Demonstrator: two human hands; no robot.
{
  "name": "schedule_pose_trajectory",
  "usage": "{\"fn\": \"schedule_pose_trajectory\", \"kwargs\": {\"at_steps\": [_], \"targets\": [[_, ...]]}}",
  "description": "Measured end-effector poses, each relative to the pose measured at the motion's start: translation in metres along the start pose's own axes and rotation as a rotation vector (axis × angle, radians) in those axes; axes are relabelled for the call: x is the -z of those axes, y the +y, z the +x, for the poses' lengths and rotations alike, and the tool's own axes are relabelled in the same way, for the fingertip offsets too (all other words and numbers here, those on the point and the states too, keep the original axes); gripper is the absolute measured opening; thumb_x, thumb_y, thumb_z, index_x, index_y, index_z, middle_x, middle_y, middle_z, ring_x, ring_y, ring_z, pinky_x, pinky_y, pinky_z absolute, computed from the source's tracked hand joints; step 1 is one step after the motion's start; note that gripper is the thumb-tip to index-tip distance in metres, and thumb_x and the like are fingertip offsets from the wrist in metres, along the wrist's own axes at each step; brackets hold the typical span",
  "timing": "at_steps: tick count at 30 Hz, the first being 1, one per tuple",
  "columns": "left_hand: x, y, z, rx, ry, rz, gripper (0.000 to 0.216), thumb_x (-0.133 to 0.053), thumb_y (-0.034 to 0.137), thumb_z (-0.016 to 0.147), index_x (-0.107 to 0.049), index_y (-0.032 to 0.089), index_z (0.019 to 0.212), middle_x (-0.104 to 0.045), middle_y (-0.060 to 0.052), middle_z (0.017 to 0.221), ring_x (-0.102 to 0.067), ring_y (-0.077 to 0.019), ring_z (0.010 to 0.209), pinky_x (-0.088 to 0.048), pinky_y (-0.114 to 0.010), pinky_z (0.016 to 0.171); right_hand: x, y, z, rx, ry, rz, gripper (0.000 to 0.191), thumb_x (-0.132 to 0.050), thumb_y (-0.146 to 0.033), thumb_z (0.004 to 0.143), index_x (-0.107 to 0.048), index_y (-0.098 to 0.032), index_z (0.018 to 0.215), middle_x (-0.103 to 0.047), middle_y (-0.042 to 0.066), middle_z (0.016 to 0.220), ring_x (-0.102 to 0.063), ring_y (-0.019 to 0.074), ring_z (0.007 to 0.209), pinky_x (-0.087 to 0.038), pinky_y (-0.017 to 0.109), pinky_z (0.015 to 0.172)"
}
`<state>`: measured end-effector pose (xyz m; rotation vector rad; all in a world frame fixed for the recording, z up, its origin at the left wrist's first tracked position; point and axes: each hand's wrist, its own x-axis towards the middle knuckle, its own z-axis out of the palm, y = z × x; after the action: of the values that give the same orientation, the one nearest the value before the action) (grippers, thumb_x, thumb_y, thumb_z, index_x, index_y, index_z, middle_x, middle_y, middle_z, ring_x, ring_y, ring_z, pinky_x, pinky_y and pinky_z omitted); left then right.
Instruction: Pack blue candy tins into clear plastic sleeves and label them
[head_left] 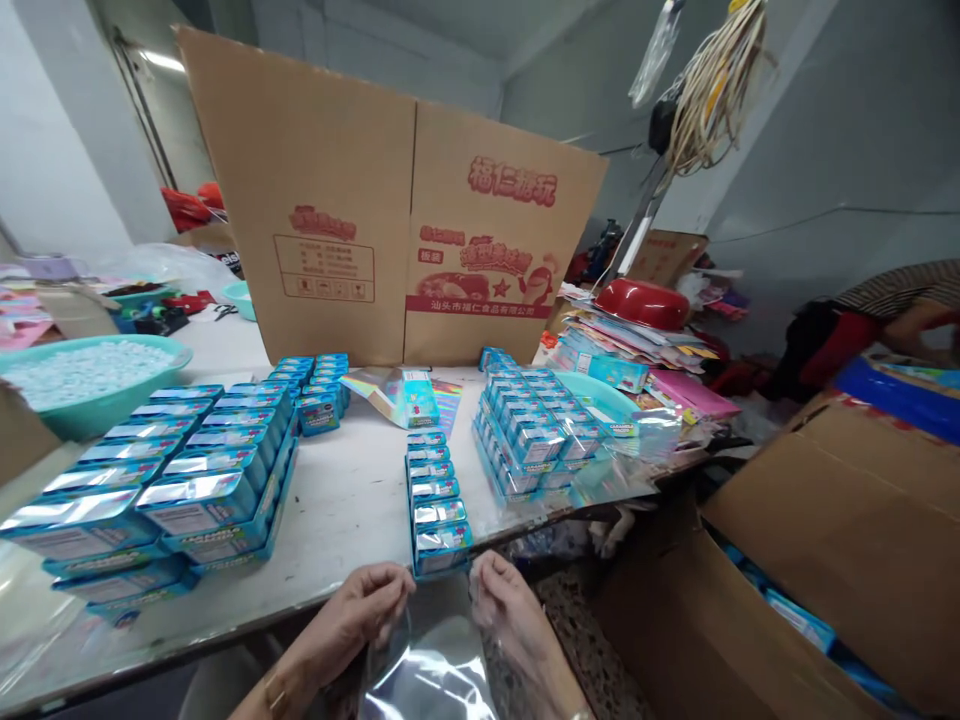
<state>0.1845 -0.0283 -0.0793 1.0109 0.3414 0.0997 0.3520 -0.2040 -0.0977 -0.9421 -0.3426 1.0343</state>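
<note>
Between my two hands hangs a clear plastic bag (427, 670), its mouth stretched at the near edge of the table. My left hand (371, 600) pinches one side of the opening. The other side is gripped by my right hand (506, 595), thumb and fingers pressed together. Just beyond the bag lies a narrow tray of small blue boxes (437, 500), lined up in a row pointing away from me. A single light-blue carton (418, 398) rests at its far end on shiny striped sheets (375, 392).
Stacked blue boxes stand left (217, 470) and right (532, 430) on the white table (337, 500). A green basin (90, 380) holds pale pieces. A tall cardboard sheet (337, 200) stands behind. At right are an open carton (840, 520) and another person's arm (911, 325).
</note>
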Motion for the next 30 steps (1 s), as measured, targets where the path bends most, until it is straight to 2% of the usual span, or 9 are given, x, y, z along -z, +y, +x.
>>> {"fn": "schedule_pose_trajectory", "kwargs": {"at_steps": [2, 5, 8, 11, 14, 16, 21, 26, 30], "targets": [[0.002, 0.005, 0.005, -0.117, 0.058, 0.133, 0.037, -0.071, 0.049, 0.087, -0.069, 0.013, 0.089, -0.044, 0.005, 0.055, -0.032, -0.0032, 0.047, -0.019, -0.017, 0.046, 0.003, -0.002, 0.009, 0.082, 0.028, -0.085, 0.038, -0.075, -0.05, 0.083, -0.057, -0.017, 0.078, -0.038, -0.006, 0.057, -0.029, 0.0051, 0.047, -0.019, 0.022, 0.047], [0.002, 0.006, 0.019, -0.241, 0.133, 0.312, 0.04, -0.068, 0.051, 0.088, -0.066, 0.012, 0.08, -0.044, 0.004, 0.058, -0.034, -0.005, 0.052, -0.023, -0.019, 0.051, 0.009, -0.005, 0.027, 0.149, 0.075, -0.154, 0.04, -0.077, -0.048, 0.081, -0.055, -0.016, 0.072, -0.039, -0.006, 0.056, -0.031, 0.0058, 0.049, -0.022, 0.022, 0.05], [0.0, -0.007, 0.033, -0.251, 0.216, 0.345, 0.05, -0.071, 0.06, 0.081, -0.056, 0.013, 0.071, -0.043, 0.003, 0.06, -0.033, -0.0069, 0.055, -0.026, -0.02, 0.053, 0.016, 0.006, 0.041, 0.192, 0.128, -0.227, 0.05, -0.077, -0.056, 0.077, -0.047, -0.017, 0.067, -0.037, -0.005, 0.058, -0.03, 0.007, 0.054, -0.024, 0.022, 0.052], [-0.007, -0.025, 0.042, -0.25, 0.338, 0.283, 0.057, -0.07, 0.07, 0.075, -0.049, 0.017, 0.069, -0.04, 0.005, 0.055, -0.029, -0.0078, 0.052, -0.023, -0.022, 0.051, 0.018, 0.023, 0.047, 0.276, 0.2, -0.3, 0.058, -0.072, -0.066, 0.076, -0.043, -0.018, 0.064, -0.035, -0.004, 0.061, -0.03, 0.0093, 0.06, -0.028, 0.023, 0.058], [-0.016, -0.033, 0.046, -0.307, 0.476, 0.282, 0.061, -0.068, 0.075, 0.072, -0.049, 0.017, 0.067, -0.04, 0.004, 0.056, -0.033, -0.0093, 0.053, -0.026, -0.022, 0.052, 0.01, 0.035, 0.047, 0.372, 0.298, -0.359, 0.061, -0.063, -0.072, 0.08, -0.041, -0.019, 0.063, -0.033, -0.003, 0.064, -0.029, 0.011, 0.064, -0.03, 0.024, 0.06], [-0.018, -0.033, 0.047, -0.311, 0.522, 0.299, 0.064, -0.066, 0.078, 0.071, -0.051, 0.017, 0.064, -0.04, 0.003, 0.055, -0.034, -0.0103, 0.054, -0.027, -0.023, 0.053, 0.002, 0.037, 0.044, 0.41, 0.352, -0.382, 0.06, -0.057, -0.074, 0.084, -0.04, -0.019, 0.066, -0.034, -0.002, 0.067, -0.03, 0.012, 0.067, -0.031, 0.025, 0.062], [-0.017, -0.029, 0.047, -0.22, 0.472, 0.322, 0.067, -0.065, 0.081, 0.069, -0.047, 0.017, 0.061, -0.037, 0.004, 0.055, -0.031, -0.0095, 0.054, -0.024, -0.023, 0.053, -0.008, 0.035, 0.038, 0.413, 0.38, -0.42, 0.058, -0.052, -0.074, 0.087, -0.041, -0.02, 0.068, -0.035, -0.001, 0.068, -0.032, 0.0129, 0.067, -0.033, 0.025, 0.062], [-0.019, -0.037, 0.046, -0.278, 0.521, 0.267, 0.066, -0.066, 0.08, 0.071, -0.049, 0.016, 0.066, -0.038, 0.005, 0.056, -0.029, -0.0085, 0.053, -0.024, -0.022, 0.052, 0.001, 0.03, 0.039, 0.376, 0.352, -0.457, 0.058, -0.055, -0.073, 0.085, -0.043, -0.019, 0.068, -0.034, -0.002, 0.067, -0.03, 0.0122, 0.066, -0.033, 0.025, 0.061], [-0.015, -0.043, 0.042, -0.266, 0.451, 0.163, 0.058, -0.068, 0.07, 0.078, -0.047, 0.017, 0.067, -0.039, 0.005, 0.057, -0.03, -0.0078, 0.052, -0.024, -0.021, 0.051, 0.006, 0.028, 0.04, 0.339, 0.319, -0.468, 0.057, -0.057, -0.072, 0.084, -0.041, -0.019, 0.068, -0.034, -0.002, 0.068, -0.03, 0.012, 0.067, -0.032, 0.024, 0.06]]}}
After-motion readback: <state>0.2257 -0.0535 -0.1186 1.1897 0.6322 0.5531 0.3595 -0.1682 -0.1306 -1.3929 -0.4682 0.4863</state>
